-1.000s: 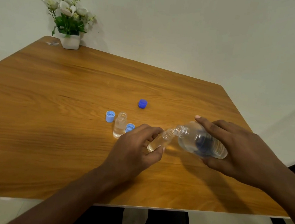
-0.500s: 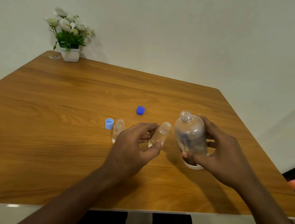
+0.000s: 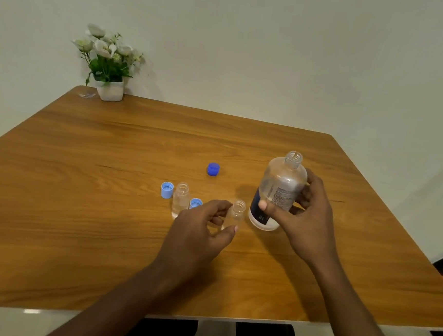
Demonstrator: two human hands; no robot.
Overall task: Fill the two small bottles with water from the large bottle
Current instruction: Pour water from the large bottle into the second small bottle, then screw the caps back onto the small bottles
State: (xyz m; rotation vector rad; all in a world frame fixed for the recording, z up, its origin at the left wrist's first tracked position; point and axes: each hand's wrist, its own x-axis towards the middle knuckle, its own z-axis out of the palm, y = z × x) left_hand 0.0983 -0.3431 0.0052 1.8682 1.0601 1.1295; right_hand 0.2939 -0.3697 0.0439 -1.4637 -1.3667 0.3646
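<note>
A plain pale wall (image 3: 252, 50) backs a wood-grain surface (image 3: 80, 182), with a white pot of white flowers (image 3: 110, 91) in the far left corner and a small clear scrap (image 3: 87, 95) just beside the pot. Near the middle of the surface stands an uncapped small bottle (image 3: 180, 199) with some clear water in it. A light blue cap (image 3: 167, 190) lies open side up just to its left, and a second light blue cap (image 3: 195, 203) is just to its right, partly hidden behind the knuckles of the left grip (image 3: 196, 232). A dark blue cap (image 3: 213, 169) sits farther back, well apart from the rest. The left grip pinches the second small bottle (image 3: 235, 214) between its thumb and curled forefinger and holds it upright with its mouth open. The hand covers the bottle's lower left side, so whether its base rests on the surface cannot be told. Just to the right, the right grip (image 3: 309, 223) is wrapped round the large bottle (image 3: 280, 189), thumb across the front over the printed label and fingers behind the far side. This clear bottle is uncapped and leans slightly to the right. Its base is low by the surface, near the held small bottle, but contact with the wood cannot be made out. Both forearms reach in from the near edge and cover part of the surface in front.
</note>
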